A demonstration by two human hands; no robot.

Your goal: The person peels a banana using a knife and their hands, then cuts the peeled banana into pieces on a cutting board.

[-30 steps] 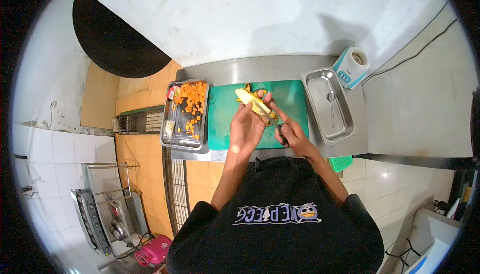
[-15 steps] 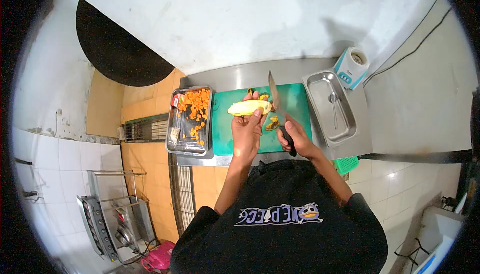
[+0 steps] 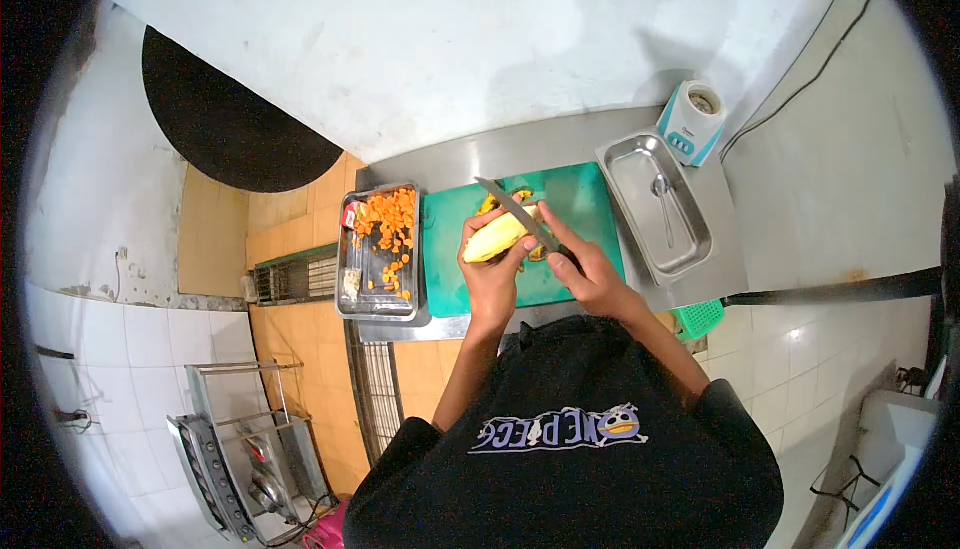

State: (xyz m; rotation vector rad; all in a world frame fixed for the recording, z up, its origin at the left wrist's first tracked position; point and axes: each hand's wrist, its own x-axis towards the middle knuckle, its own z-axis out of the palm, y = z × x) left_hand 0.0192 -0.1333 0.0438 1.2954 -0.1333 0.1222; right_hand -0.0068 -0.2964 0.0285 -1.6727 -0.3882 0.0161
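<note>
One yellow piece (image 3: 492,238) fills your left hand (image 3: 492,287) above the green board (image 3: 450,284), crossed by the knife (image 3: 513,209) your right hand (image 3: 603,286) grips; scraps (image 3: 521,195) lie part-hidden beneath, carrot tray (image 3: 376,312) and steel pan (image 3: 640,171) flanking the board.

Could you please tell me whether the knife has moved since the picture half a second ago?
Yes, the knife has: against the green board, its tip has swung left, toward the carrot tray, and the blade now crosses the peeled fruit.
</note>
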